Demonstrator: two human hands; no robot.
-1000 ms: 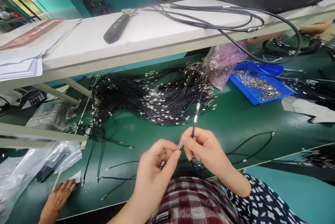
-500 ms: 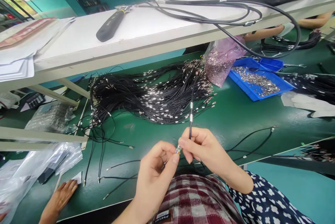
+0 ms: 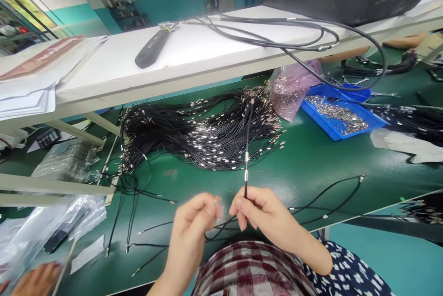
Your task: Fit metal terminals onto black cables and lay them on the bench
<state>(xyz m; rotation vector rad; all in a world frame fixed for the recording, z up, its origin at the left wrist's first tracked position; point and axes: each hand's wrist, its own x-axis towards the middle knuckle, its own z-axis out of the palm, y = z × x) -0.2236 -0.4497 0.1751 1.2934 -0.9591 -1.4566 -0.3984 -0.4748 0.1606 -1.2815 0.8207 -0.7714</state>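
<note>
My right hand [image 3: 258, 208] pinches a black cable [image 3: 247, 157] that carries silver metal sleeves and runs up over the pile. Left of it, apart from it, my left hand [image 3: 197, 217] is closed, its fingertips blurred around a tiny shiny piece that I cannot make out. Beyond both hands a large bundle of black cables [image 3: 207, 134] with silver sleeves and metal ends lies on the green table [image 3: 311, 162].
A blue tray [image 3: 332, 132] holds small metal parts beside a pink bag [image 3: 289, 95]. Above runs a white shelf [image 3: 114, 63] with a dark-handled tool [image 3: 152, 49]. Loose cables lie either side. Another person's hand [image 3: 39, 280] is at lower left.
My hands have moved apart; my left hand has drawn back to the left from the metal piece at my right fingertips. The other person's hand has shifted left, leaving a white paper strip uncovered.
</note>
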